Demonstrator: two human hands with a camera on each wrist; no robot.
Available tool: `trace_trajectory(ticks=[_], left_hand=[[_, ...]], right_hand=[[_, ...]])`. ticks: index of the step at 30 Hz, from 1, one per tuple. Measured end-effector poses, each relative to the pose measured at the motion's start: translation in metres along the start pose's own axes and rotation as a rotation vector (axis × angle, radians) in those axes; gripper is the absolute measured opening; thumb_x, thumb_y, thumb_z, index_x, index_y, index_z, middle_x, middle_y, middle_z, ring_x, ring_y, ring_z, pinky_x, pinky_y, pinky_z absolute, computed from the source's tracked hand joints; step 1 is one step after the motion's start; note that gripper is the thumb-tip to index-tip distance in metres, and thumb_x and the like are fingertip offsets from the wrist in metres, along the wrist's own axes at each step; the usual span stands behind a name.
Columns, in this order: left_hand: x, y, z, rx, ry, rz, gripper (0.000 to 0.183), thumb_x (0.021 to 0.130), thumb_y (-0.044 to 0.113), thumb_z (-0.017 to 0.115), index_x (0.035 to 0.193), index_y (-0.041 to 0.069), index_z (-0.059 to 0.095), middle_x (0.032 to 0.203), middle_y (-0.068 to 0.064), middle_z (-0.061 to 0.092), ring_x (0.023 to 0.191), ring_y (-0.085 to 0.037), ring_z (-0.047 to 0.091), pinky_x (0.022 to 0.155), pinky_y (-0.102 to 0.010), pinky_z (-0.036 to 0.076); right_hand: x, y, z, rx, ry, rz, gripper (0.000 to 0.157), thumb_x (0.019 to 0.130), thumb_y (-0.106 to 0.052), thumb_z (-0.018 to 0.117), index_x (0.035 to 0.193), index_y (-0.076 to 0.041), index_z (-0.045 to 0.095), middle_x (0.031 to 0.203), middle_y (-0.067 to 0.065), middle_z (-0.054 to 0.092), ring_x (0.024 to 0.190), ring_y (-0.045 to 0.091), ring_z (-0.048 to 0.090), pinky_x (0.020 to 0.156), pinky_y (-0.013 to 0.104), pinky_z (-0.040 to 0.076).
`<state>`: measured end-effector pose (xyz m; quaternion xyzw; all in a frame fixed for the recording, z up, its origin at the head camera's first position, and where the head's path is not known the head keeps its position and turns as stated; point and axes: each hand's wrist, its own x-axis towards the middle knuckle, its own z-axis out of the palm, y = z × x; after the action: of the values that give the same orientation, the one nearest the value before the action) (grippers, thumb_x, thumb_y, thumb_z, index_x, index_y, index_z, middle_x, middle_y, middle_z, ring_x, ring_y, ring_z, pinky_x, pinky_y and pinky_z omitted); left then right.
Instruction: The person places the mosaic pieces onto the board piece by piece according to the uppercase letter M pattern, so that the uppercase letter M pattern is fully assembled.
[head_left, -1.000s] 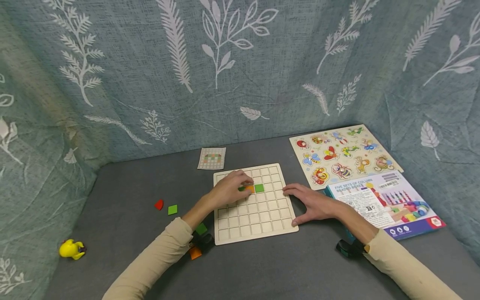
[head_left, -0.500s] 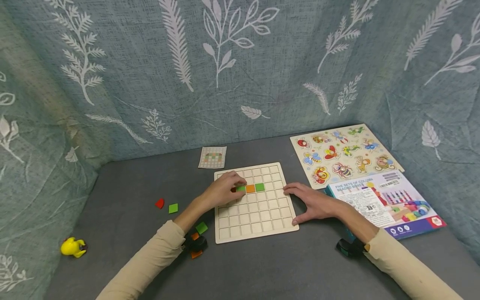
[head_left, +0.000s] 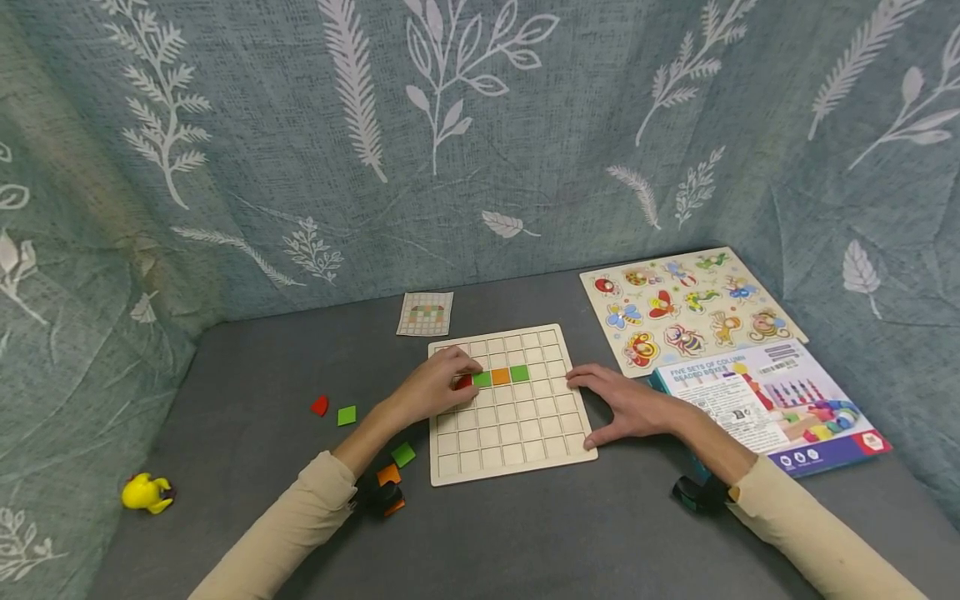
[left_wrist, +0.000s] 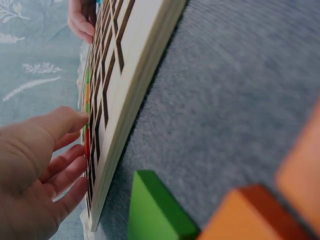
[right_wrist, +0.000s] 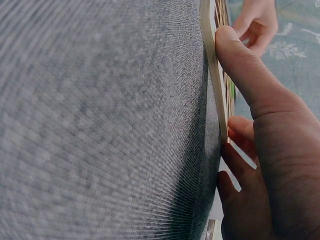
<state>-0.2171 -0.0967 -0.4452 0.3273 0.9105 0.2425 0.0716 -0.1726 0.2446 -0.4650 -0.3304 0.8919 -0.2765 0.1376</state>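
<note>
A wooden grid board [head_left: 512,435] lies on the dark table. Along one of its rows sit a red piece [head_left: 464,382], a green tile [head_left: 482,379], an orange tile [head_left: 501,377] and another green tile [head_left: 520,373]. My left hand [head_left: 429,390] reaches over the board's left side, thumb and fingertips at the red piece, which it partly covers. In the left wrist view its fingers [left_wrist: 64,172] are loosely bent beside that red piece. At the board's right edge rests my right hand [head_left: 630,407], fingers spread apart, its thumb [right_wrist: 245,65] against the edge near the front corner.
Left of the board lie a red piece [head_left: 320,406], green tiles [head_left: 403,454] and orange tiles [head_left: 388,475]. A pattern card [head_left: 425,314] is behind it. An insect puzzle [head_left: 690,308] and a toy box [head_left: 780,408] lie right, a yellow toy [head_left: 146,493] far left.
My left hand has slid left along the row, from the orange tile past the green one to the red piece, uncovering the tiles behind it. My right hand has stayed at the board's edge.
</note>
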Motion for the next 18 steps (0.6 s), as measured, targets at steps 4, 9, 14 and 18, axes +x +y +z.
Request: trace_trajectory(ticks=[4, 9, 14, 18], left_hand=[[-0.004, -0.002, -0.001, -0.001, 0.008, 0.008, 0.028, 0.091, 0.020, 0.067, 0.116, 0.008, 0.068, 0.113, -0.007, 0.061, 0.097, -0.019, 0.056, 0.085, -0.037, 0.049], [-0.008, -0.006, -0.002, -0.007, 0.027, 0.016, 0.028, 0.091, 0.020, 0.068, 0.116, 0.008, 0.067, 0.113, -0.007, 0.061, 0.097, -0.019, 0.055, 0.085, -0.038, 0.048], [-0.014, -0.008, -0.005, -0.031, 0.033, 0.006, 0.029, 0.090, 0.017, 0.068, 0.117, 0.006, 0.067, 0.113, -0.009, 0.061, 0.099, -0.022, 0.054, 0.086, -0.040, 0.048], [-0.018, -0.009, -0.008, -0.056, 0.026, -0.033, 0.029, 0.091, 0.017, 0.067, 0.118, 0.007, 0.067, 0.115, -0.009, 0.060, 0.100, -0.021, 0.054, 0.087, -0.040, 0.048]], right_hand=[[0.000, 0.000, 0.000, -0.001, -0.001, -0.004, 0.088, 0.075, -0.058, 0.076, 0.142, -0.010, 0.044, 0.149, 0.005, 0.037, 0.139, 0.023, 0.039, 0.107, 0.047, 0.040], [0.000, 0.001, 0.000, 0.001, -0.001, -0.007, 0.088, 0.075, -0.057, 0.076, 0.142, -0.010, 0.044, 0.150, 0.005, 0.037, 0.139, 0.024, 0.039, 0.107, 0.047, 0.040], [0.000, 0.001, 0.000, 0.004, 0.000, -0.005, 0.088, 0.075, -0.058, 0.076, 0.142, -0.011, 0.044, 0.149, 0.004, 0.037, 0.139, 0.023, 0.039, 0.107, 0.047, 0.040], [0.000, 0.001, 0.000, 0.004, 0.003, -0.005, 0.088, 0.075, -0.058, 0.076, 0.141, -0.011, 0.044, 0.149, 0.004, 0.038, 0.139, 0.024, 0.039, 0.107, 0.047, 0.040]])
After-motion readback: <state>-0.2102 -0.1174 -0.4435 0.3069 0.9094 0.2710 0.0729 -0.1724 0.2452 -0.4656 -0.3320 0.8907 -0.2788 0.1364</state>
